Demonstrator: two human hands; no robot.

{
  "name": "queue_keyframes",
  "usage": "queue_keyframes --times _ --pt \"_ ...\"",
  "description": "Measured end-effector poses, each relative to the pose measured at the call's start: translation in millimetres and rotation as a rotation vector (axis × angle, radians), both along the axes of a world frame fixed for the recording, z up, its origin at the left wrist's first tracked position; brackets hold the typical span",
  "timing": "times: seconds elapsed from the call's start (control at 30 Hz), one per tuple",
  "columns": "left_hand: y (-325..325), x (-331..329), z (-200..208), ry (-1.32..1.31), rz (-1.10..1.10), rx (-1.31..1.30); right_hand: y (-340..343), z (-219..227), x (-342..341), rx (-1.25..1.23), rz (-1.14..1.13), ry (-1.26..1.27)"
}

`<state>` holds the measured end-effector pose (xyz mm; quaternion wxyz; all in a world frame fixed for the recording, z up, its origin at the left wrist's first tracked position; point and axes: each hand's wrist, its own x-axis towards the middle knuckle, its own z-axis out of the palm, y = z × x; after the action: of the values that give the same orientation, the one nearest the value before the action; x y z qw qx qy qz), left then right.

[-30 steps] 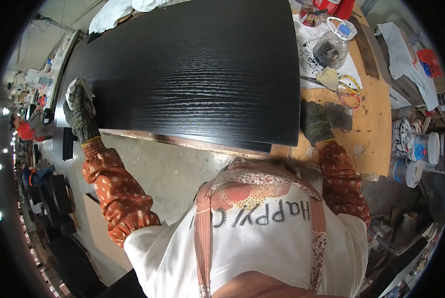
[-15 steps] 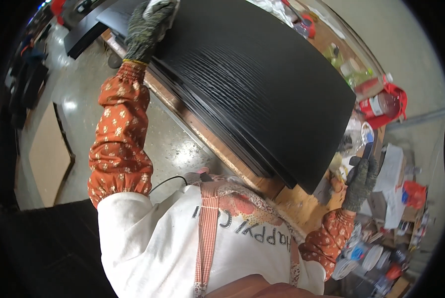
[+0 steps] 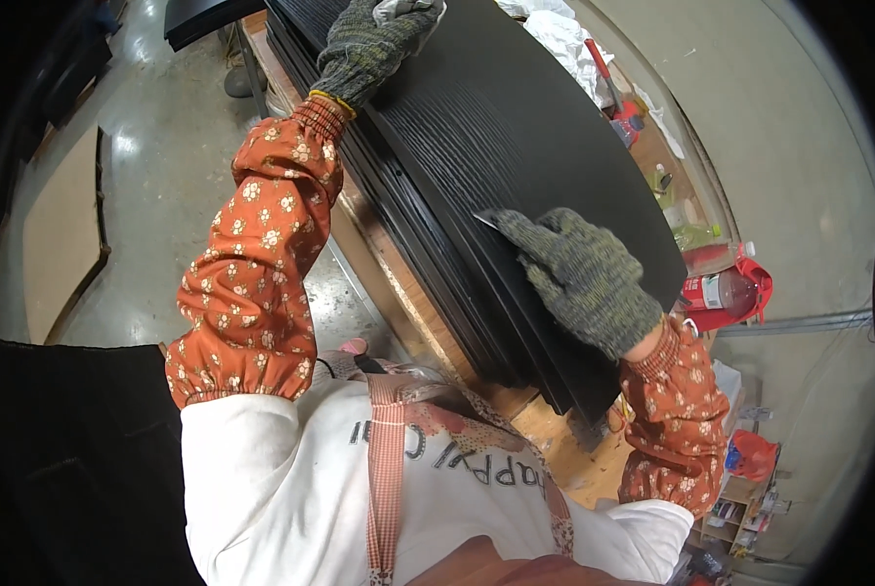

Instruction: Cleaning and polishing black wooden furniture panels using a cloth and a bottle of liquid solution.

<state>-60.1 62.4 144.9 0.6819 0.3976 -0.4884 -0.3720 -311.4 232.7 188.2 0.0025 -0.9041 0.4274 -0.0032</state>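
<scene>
A stack of black panels (image 3: 594,146) lies before me, its top sheet showing fine ridged grain. My left hand (image 3: 374,47), in a grey-green knit glove, is closed on a crumpled white cloth (image 3: 428,12) over the far left part of the top panel. Nearer to me, my gloved right hand (image 3: 589,278) is closed around a small blade (image 3: 486,218). Only its pale metal tip shows past the fingers, close to the panel's near edge; the handle is hidden. Whether the tip touches the panel I cannot tell.
Beneath the stack is a wooden bench (image 3: 564,435). Along its far right side stand a red-labelled bottle (image 3: 716,291), a red-handled tool (image 3: 605,70) and white plastic wrapping (image 3: 560,44). A tan board (image 3: 66,230) lies on the floor at left.
My right hand has come from the bench's right side, where it was by a blue item, to above the panel with the blade. My left hand still holds the cloth; the view has shifted.
</scene>
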Motion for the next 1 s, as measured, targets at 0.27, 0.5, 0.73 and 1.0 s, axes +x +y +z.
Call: queue_keyframes --times 0.27,0.5,0.73,1.0 --pt "19 28 4 -0.13 0.22 0.001 8 5 12 0.062 0.153 0.007" --pt "11 18 -1 -0.332 0.348 0.005 -4 -1 20 0.048 0.164 -0.013" --pt "10 6 5 -0.289 0.314 0.009 -11 -5 12 0.069 0.131 -0.034" --pt "10 10 1 -0.336 0.409 -0.018 -6 -3 6 0.053 0.186 -0.046"
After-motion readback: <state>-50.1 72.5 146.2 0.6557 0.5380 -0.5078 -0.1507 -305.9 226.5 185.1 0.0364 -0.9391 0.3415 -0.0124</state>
